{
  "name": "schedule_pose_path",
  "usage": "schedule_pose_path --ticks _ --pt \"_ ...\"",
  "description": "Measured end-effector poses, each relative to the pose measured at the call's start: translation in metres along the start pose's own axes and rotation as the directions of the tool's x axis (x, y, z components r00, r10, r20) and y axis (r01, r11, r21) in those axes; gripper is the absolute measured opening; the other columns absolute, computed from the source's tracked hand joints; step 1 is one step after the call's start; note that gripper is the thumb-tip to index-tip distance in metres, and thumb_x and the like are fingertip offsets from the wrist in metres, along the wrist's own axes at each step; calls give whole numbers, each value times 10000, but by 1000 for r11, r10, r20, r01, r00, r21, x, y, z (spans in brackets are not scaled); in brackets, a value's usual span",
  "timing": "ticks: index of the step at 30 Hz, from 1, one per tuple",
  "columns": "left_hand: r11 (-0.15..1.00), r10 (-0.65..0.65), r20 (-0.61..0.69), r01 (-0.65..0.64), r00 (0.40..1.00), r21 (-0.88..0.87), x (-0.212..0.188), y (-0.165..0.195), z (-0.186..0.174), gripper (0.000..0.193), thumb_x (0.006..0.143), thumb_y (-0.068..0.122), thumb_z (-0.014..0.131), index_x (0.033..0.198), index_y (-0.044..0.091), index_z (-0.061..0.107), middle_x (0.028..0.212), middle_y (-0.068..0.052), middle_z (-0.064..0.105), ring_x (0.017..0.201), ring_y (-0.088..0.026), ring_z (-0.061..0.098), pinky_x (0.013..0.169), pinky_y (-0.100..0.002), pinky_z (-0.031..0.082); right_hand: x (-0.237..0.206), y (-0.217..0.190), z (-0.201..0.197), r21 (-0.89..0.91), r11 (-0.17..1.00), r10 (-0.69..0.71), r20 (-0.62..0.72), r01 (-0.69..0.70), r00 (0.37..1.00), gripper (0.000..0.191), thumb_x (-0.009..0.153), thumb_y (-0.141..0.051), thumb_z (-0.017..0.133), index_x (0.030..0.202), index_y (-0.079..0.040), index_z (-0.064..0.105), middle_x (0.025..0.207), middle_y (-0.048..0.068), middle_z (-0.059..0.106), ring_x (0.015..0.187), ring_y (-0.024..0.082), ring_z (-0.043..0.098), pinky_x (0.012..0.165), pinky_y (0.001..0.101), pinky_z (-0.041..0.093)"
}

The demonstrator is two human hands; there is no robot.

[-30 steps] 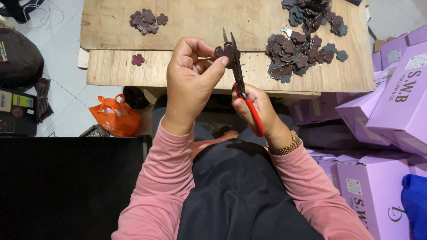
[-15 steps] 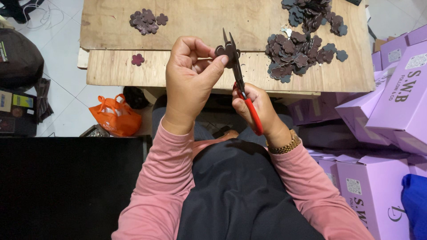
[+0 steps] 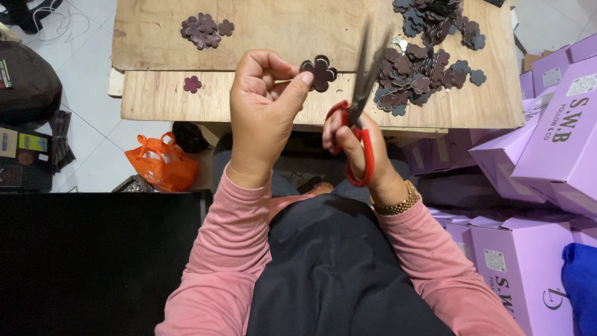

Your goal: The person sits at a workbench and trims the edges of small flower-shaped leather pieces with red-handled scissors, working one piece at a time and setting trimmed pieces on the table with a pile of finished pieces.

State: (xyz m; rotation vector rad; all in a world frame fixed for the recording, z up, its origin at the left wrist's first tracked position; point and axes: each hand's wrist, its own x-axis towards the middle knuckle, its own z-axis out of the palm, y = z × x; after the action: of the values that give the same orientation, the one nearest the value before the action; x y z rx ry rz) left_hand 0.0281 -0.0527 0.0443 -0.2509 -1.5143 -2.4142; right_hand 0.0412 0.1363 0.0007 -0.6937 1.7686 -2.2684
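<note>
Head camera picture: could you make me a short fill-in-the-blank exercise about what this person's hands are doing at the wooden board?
1. The left hand pinches a dark, ____-shaped cutout between thumb and fingers.
2. The right hand holds scissors whose handles are ____.
3. The larger pile of cutouts lies on the wooden board on the person's ____ side.
4. Stacked beside the right arm are boxes coloured ____.

Missing words: flower; red; right; purple
</note>
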Motion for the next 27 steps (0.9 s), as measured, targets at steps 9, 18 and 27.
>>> schedule_pose_path --ticks 9,18,27 --pt "998 -61 88 63 994 -17 0 3 12 227 999 -20 718 1130 23 538 1022 -70 693 928 -104 681 851 -230 569 24 -38 9 -37 997 -79 -299 71 951 172 1008 6 674 1071 -54 526 1012 100 651 886 175 698 785 296 583" --pt "974 -225 240 219 944 50 2 17 12 206 1046 83 608 1221 -11 662 1088 -65 725 977 -110 658 857 -268 532 14 -44 8 -35 993 -116 -321 110 940 187 1007 24 690 1090 -38 534 1026 79 631 909 167 695 813 295 579" --pt "977 -186 197 203 962 -70 0 2 19 71 1014 15 700 1066 -18 664 1014 -57 719 928 -104 672 866 -265 571 13 -42 7 -4 998 -66 -294 68 954 173 996 28 653 1084 -43 522 974 93 659 876 154 662 794 289 550"
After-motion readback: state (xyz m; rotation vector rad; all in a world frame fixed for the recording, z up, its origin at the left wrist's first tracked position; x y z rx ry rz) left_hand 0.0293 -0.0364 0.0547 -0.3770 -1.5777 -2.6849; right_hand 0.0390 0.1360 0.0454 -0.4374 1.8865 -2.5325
